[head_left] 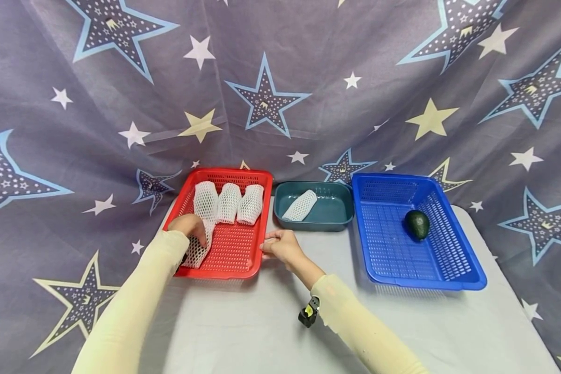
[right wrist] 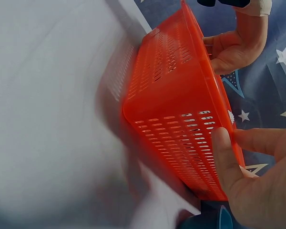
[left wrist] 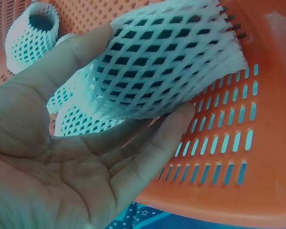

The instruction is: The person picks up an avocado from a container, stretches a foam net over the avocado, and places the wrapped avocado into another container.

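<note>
My left hand [head_left: 190, 227] reaches into the red basket [head_left: 234, 259] and holds a white foam net sleeve [left wrist: 157, 62] between thumb and fingers near the basket's left side. Dark gaps show through its mesh; what may be inside is hidden. Several more white foam net sleeves [head_left: 229, 202] lie in the back half of the same basket. At the basket's right edge, my right hand [head_left: 285, 246] pinches the rim between thumb and fingers, as the right wrist view shows close up.
Right of the red basket stands a dark teal dish [head_left: 334, 208] with one foam net sleeve [head_left: 301, 205] in it. Farther right, a blue basket [head_left: 383, 259] contains a dark green avocado [head_left: 417, 225]. A star-patterned cloth [head_left: 262, 150] hangs behind the white table [head_left: 243, 332].
</note>
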A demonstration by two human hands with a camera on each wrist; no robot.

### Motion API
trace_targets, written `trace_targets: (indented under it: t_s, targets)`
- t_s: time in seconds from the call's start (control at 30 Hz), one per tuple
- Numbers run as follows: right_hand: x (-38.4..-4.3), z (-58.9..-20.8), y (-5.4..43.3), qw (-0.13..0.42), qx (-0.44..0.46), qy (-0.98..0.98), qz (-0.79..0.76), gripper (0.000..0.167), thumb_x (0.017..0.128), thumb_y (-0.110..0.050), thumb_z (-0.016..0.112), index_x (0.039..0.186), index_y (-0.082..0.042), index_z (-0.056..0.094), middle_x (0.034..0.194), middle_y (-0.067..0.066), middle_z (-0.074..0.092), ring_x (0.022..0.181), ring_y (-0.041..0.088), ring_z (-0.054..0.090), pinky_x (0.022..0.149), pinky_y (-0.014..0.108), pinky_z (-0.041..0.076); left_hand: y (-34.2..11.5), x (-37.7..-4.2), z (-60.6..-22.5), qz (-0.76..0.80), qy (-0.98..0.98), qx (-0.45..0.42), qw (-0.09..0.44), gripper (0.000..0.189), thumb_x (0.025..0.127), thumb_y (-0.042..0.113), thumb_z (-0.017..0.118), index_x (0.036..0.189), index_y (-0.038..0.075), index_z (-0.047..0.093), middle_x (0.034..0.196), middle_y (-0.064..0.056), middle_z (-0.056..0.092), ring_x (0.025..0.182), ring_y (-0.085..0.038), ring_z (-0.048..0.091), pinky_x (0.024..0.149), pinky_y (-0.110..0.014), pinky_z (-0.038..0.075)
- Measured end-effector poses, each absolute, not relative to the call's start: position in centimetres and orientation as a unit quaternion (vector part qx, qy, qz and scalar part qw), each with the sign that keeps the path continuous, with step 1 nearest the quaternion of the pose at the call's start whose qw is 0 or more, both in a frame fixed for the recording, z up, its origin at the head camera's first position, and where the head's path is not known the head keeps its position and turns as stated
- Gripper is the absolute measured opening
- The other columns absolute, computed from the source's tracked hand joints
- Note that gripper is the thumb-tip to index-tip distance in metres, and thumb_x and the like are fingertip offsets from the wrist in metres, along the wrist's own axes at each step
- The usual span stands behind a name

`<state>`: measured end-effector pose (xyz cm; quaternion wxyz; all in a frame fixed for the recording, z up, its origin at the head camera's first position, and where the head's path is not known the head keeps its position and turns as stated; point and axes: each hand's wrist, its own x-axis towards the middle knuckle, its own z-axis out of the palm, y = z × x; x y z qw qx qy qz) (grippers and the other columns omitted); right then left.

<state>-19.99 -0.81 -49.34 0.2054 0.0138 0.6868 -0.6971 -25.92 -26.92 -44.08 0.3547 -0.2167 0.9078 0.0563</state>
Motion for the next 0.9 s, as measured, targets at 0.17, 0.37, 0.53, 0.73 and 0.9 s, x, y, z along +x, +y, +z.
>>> trace_targets:
  t_s: [0.17, 0.37, 0.53, 0.73, 0.9]
  targets:
    - [-20.0, -49.3, -0.8, 0.206, 0.016, 0.687, -0.697, 0.028, 0.087, 0.013, 0.066, 0.114, 0.016, 0.061, 0.095, 0.023, 0.071, 0.067, 0.012, 0.067, 0.074, 0.035, 0.063, -27.0, -25.8, -43.7, 0.066, 0.910, -0.210, 0.352, 0.083, 0.075, 0.032, 0.087, 0.135, -0.011, 0.049, 0.138, -0.028, 0.052, 0.122, -0.033, 0.055, 0.101, -0.041, 0.052]
    - [-20.0, -49.3, -0.9, 0.205, 0.015, 0.687, -0.697, 0.026, 0.087, 0.013, 0.065, 0.113, 0.017, 0.061, 0.085, 0.013, 0.067, 0.067, 0.011, 0.066, 0.070, 0.031, 0.063, -26.8, -25.4, -43.4, 0.073, 0.912, -0.217, 0.340, 0.085, 0.075, 0.033, 0.087, 0.136, -0.013, 0.049, 0.140, -0.030, 0.051, 0.126, -0.034, 0.053, 0.103, -0.042, 0.052]
    - [-20.0, -49.2, -1.0, 0.204, 0.016, 0.686, -0.698, 0.025, 0.087, 0.013, 0.065, 0.112, 0.017, 0.061, 0.083, 0.010, 0.065, 0.066, 0.011, 0.066, 0.068, 0.029, 0.063, -26.8, -24.9, -43.3, 0.074, 0.921, -0.213, 0.318, 0.084, 0.075, 0.034, 0.087, 0.136, -0.012, 0.051, 0.141, -0.030, 0.051, 0.126, -0.035, 0.054, 0.103, -0.042, 0.051]
    - [-19.7, -49.1, -0.8, 0.200, 0.015, 0.684, -0.702, 0.027, 0.086, 0.014, 0.066, 0.112, 0.018, 0.060, 0.082, 0.013, 0.069, 0.062, 0.011, 0.067, 0.075, 0.037, 0.063, -26.6, -24.7, -43.8, 0.059, 0.937, -0.210, 0.274, 0.087, 0.077, 0.040, 0.086, 0.135, -0.014, 0.050, 0.138, -0.031, 0.054, 0.124, -0.037, 0.055, 0.102, -0.045, 0.051]
    - [-19.7, -49.0, 0.1, 0.184, 0.015, 0.695, -0.695, 0.034, 0.087, 0.011, 0.068, 0.119, 0.018, 0.059, 0.090, 0.026, 0.073, 0.070, 0.023, 0.074, 0.076, 0.041, 0.063, -25.6, -24.9, -43.7, 0.092, 0.954, -0.212, 0.191, 0.082, 0.078, 0.037, 0.084, 0.135, -0.012, 0.052, 0.139, -0.032, 0.054, 0.124, -0.044, 0.056, 0.100, -0.053, 0.050]
